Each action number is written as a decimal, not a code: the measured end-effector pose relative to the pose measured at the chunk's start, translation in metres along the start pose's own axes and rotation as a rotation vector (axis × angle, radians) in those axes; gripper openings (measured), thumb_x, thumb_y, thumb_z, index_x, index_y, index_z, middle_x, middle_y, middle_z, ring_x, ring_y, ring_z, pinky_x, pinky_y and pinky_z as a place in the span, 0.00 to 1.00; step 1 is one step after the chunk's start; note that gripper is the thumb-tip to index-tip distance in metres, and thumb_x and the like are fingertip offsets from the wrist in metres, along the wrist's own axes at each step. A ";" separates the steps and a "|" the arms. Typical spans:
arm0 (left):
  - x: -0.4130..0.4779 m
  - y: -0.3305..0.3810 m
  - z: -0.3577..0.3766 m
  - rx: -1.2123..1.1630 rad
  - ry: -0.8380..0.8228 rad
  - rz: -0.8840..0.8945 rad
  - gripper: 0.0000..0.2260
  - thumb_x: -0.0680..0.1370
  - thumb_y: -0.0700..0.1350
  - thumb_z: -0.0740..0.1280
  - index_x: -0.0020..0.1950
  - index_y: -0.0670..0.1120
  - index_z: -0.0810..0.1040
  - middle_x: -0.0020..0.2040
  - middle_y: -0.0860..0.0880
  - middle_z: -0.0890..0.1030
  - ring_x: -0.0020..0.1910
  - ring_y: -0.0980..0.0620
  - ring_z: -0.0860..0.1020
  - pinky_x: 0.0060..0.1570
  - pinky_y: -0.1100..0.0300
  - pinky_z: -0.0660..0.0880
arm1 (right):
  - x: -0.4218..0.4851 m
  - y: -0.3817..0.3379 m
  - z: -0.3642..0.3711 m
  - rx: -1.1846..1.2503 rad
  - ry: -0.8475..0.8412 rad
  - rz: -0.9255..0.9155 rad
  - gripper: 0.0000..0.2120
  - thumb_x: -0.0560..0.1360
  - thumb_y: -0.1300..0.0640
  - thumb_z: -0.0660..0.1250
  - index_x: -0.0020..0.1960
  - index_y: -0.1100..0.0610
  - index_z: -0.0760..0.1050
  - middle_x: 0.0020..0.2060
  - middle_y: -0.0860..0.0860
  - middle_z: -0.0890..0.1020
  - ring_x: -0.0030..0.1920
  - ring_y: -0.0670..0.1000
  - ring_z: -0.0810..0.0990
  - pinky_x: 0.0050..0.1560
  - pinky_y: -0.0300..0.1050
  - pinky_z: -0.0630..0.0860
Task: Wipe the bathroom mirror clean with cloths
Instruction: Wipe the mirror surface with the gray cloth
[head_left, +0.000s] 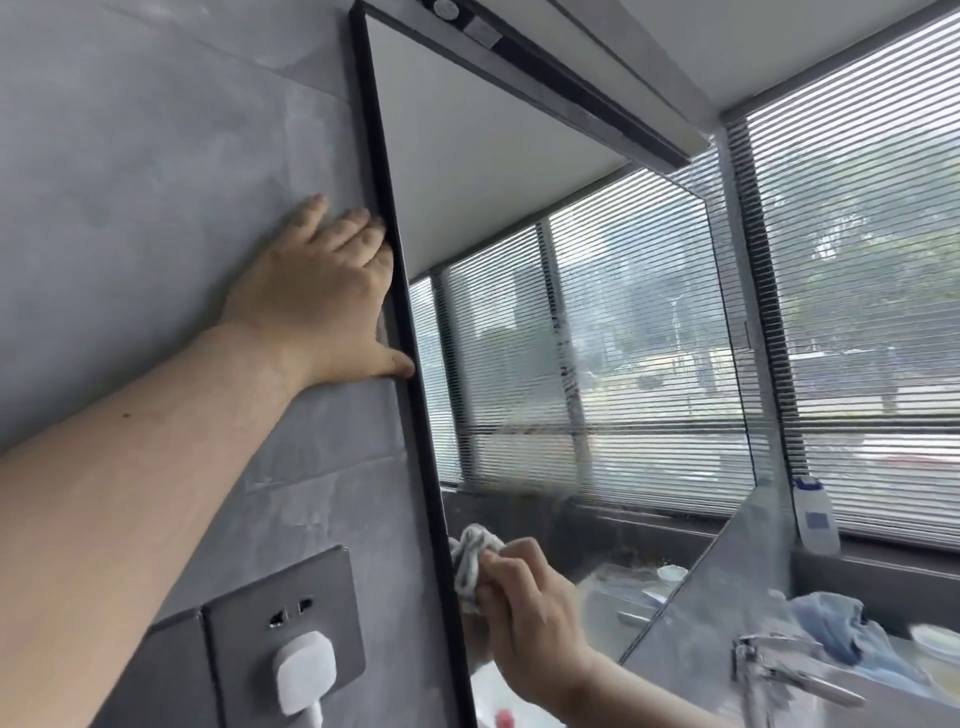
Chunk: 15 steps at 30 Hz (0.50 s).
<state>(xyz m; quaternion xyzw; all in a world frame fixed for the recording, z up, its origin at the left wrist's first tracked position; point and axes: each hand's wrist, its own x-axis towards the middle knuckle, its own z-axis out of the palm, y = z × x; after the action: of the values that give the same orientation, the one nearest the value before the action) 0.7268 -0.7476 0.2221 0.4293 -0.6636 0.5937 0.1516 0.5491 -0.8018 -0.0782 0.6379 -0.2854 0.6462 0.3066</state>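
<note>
The black-framed bathroom mirror (545, 291) fills the middle of the view, with hazy smears across its lower glass. My left hand (322, 296) lies flat on the grey wall, its fingertips and thumb touching the mirror's left frame edge. My right hand (524, 603) grips a bunched white and grey cloth (470, 558) and presses it on the glass at the lower left corner, beside the frame.
A grey wall socket (283, 608) with a white plug (304, 670) sits below my left arm. At the right are a chrome tap (769, 670), a blue cloth (841, 629), a white dish (935, 639) and a white bottle (815, 514) on the sill under slatted blinds.
</note>
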 end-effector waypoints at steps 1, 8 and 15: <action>-0.005 0.005 0.002 0.029 -0.033 0.002 0.58 0.64 0.81 0.52 0.80 0.40 0.54 0.81 0.41 0.54 0.81 0.45 0.51 0.78 0.43 0.42 | -0.005 -0.001 -0.002 -0.011 -0.011 -0.031 0.10 0.83 0.50 0.56 0.55 0.54 0.73 0.48 0.48 0.74 0.37 0.48 0.76 0.30 0.39 0.72; -0.010 0.013 0.002 0.108 -0.072 -0.003 0.62 0.61 0.84 0.44 0.80 0.38 0.48 0.81 0.39 0.49 0.81 0.42 0.47 0.77 0.41 0.41 | 0.042 0.022 0.000 -0.103 0.032 0.240 0.07 0.80 0.51 0.58 0.53 0.50 0.73 0.45 0.51 0.77 0.35 0.53 0.78 0.32 0.46 0.75; -0.010 0.015 0.003 0.062 -0.025 -0.010 0.63 0.60 0.84 0.48 0.80 0.38 0.52 0.81 0.40 0.53 0.81 0.43 0.50 0.78 0.43 0.43 | 0.105 0.130 -0.019 -0.180 0.212 0.919 0.09 0.82 0.54 0.58 0.53 0.56 0.75 0.51 0.57 0.80 0.53 0.60 0.78 0.46 0.49 0.69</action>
<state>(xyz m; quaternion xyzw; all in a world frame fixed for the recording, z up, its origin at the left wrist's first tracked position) 0.7220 -0.7474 0.2044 0.4444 -0.6447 0.6076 0.1328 0.4385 -0.8687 0.0292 0.3471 -0.5599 0.7490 0.0705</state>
